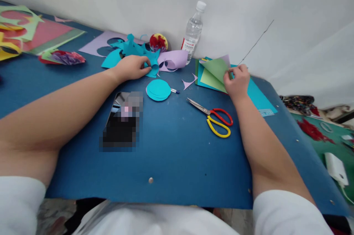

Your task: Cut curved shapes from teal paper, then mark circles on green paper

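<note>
My left hand (132,67) rests on the blue table (177,154), its fingertips pinched on a turquoise paper scrap (152,68) at the edge of a pile of turquoise offcuts (124,48). My right hand (237,80) is closed on the lifted corner of a light green sheet (217,71), peeling it up from a stack of coloured paper (257,96). Between the hands lie stacked turquoise paper circles (158,89) and red-and-yellow scissors (217,117).
A phone (121,120) lies near my left forearm. A water bottle (193,32) stands by the white wall beside a curled lilac sheet (173,59) and a red-yellow paper flower (158,42). More paper cuttings (24,32) lie far left. A white charger (336,168) sits at the right.
</note>
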`<act>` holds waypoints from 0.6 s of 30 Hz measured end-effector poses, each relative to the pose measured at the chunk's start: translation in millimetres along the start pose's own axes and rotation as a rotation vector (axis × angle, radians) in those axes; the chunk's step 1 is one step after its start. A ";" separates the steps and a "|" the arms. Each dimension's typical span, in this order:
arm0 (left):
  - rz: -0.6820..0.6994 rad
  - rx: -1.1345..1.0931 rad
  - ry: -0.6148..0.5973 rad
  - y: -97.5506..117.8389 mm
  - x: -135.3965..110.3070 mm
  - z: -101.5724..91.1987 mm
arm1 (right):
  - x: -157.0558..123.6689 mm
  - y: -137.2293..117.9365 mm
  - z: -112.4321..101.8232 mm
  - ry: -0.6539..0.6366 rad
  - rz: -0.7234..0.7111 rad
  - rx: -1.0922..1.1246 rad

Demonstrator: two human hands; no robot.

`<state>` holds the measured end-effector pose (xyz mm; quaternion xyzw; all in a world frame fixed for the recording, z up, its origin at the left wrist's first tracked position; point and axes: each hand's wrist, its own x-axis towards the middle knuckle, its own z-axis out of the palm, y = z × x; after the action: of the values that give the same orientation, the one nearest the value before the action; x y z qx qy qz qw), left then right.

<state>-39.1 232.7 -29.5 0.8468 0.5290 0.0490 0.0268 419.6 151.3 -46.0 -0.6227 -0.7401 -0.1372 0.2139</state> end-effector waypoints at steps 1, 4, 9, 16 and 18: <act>0.001 0.000 0.001 -0.1 -0.1 -0.1 | -0.1 -3.6 -0.6 0.001 0.044 -0.009; 0.006 -0.007 0.000 -0.7 -0.3 -0.2 | -2.3 -18.5 1.1 -0.103 0.099 -0.049; 0.007 -0.021 0.009 -3.0 1.2 2.2 | -7.1 -39.5 5.3 -0.249 0.045 -0.113; -0.008 -0.029 0.052 -15.6 11.6 17.2 | -9.7 -46.2 2.9 -0.242 0.046 -0.155; 0.000 -0.035 0.059 -18.2 13.3 19.6 | -8.1 -40.5 5.4 -0.170 0.050 -0.109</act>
<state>-47.4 252.7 -50.1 0.8445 0.5285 0.0830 0.0259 380.2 139.3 -52.1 -0.6612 -0.7310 -0.1188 0.1195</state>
